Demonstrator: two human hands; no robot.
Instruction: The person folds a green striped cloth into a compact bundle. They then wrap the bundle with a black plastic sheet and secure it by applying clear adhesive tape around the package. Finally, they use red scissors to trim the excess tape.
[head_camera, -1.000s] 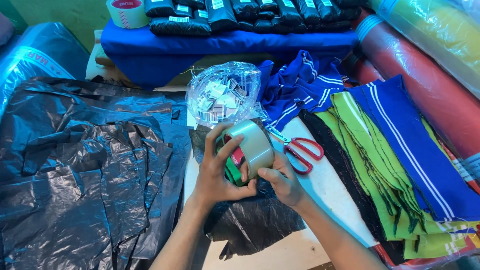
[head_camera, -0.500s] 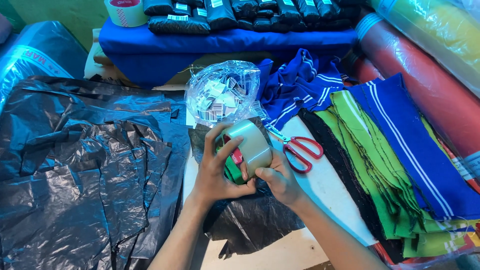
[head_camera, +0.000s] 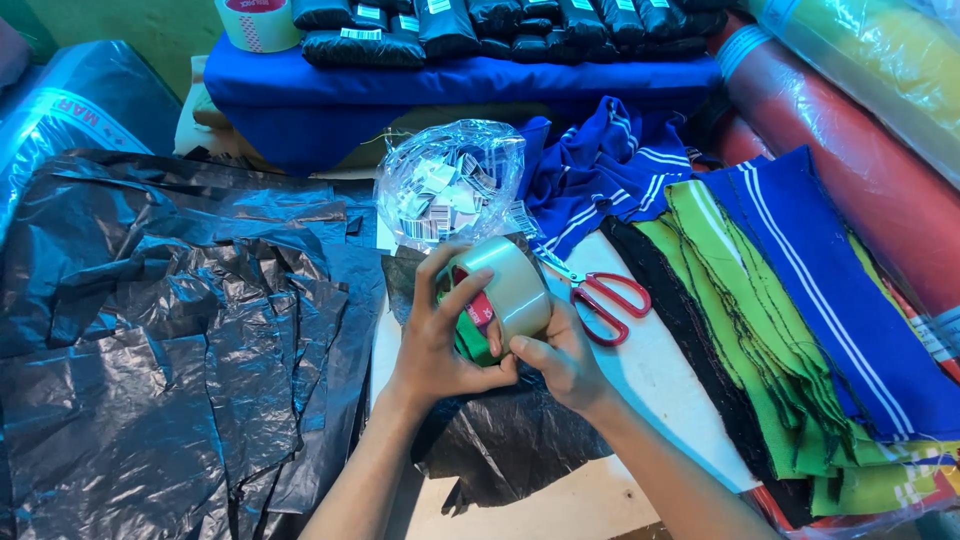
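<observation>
Centrally held: roll of tape (head_camera: 508, 288), clear with a green and red core, gripped between both hands above a black bag (head_camera: 510, 445) on the white table (head_camera: 650, 380).
Left hand (head_camera: 440, 335): fingers (head_camera: 462, 297) curled over the near face of the roll, thumb across the core; closed on the roll.
Right hand (head_camera: 560, 355): fingers wrapped under the roll's lower edge, thumb tip (head_camera: 520, 347) pressed to the tape band; closed on the roll.
Just beyond the fingertips: clear plastic bag (head_camera: 450, 185), knotted shut, filled with small white paper tags.
Right of the right-hand fingers, close by: scissors (head_camera: 600, 295) with red handles, lying flat, blades pointing toward the clear bag.
Further right: stack of knit collars (head_camera: 800, 320), green, black and blue with white stripes, edge running along the table's bare strip.
Left of the left-hand fingers: heap of black plastic sheets (head_camera: 170, 340), crumpled, overlapping, covering that whole side.
Far beyond the fingers: folded blue cloth (head_camera: 450, 85) bearing a row of black packets (head_camera: 500, 20); second tape roll (head_camera: 257, 22) at its left end.
Far right edge: wrapped fabric rolls (head_camera: 860, 130), red and yellow.
Open room: narrow bare table strip between scissors and collars, plus a small patch below the right wrist.
</observation>
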